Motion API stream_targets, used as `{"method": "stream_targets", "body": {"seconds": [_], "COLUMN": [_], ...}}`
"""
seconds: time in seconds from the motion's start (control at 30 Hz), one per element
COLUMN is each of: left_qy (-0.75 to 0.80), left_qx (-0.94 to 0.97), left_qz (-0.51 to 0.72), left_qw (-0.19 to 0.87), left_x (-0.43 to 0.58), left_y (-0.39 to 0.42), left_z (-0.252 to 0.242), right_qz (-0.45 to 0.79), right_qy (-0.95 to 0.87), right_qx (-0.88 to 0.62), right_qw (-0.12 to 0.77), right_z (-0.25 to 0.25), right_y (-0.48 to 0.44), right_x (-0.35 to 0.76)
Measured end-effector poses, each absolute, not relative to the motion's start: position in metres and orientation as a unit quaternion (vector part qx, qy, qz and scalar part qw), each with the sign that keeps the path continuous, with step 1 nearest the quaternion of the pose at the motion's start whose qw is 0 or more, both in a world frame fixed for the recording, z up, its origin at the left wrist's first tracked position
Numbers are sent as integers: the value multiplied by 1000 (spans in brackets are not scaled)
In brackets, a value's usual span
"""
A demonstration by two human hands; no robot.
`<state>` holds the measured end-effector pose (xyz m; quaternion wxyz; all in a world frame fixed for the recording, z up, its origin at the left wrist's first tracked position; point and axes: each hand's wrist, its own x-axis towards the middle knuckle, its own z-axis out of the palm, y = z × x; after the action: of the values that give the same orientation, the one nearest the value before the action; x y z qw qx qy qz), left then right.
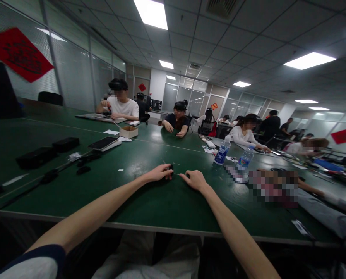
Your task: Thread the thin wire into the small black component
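Observation:
My left hand [160, 173] is closed round a small black object [171, 168], mostly covered by the fingers, just above the green table [149, 205]. To its right, my right hand [195, 179] is closed, thumb and fingers together and pointing left. A thin pale strand or stick [176, 174] runs from the right thumb tip toward the black object. Its exact kind is too small to tell, and I cannot tell whether it touches the black object. The two hands are apart, with a narrow gap between the fingertips.
Black boxes [36, 157], a dark tablet-like device [103, 143] and an open carton [128, 131] stand left. Two water bottles [223, 150] are at right, near a co-worker's blurred arm. A person [175, 120] sits opposite; several others work around the tables.

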<state>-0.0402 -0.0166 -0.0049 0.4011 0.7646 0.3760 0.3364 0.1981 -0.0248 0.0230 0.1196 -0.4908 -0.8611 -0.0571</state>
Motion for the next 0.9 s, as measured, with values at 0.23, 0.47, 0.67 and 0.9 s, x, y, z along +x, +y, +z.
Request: {"method": "stream_targets", "body": {"seconds": [0.23,0.47,0.67,0.9], "left_qy": [366,380,364,352], "left_qx": [768,761,766,769], "left_qz": [339,335,337,338], "left_qw": [401,406,408,412], "left_x": [-40,-41,-43,-44], "left_y": [-15,-16,-14,-14], "left_z": [-5,-4,-6,-6], "right_qz": [-62,-54,-45,-32], "right_qy": [-859,-861,-862,-862], "right_qx": [-490,-481,-479,-475], "right_qw": [139,157,160,174], "right_z": [18,14,14,13], "right_y": [-21,-20,-19,-19], "right_x": [198,199,199,199]}}
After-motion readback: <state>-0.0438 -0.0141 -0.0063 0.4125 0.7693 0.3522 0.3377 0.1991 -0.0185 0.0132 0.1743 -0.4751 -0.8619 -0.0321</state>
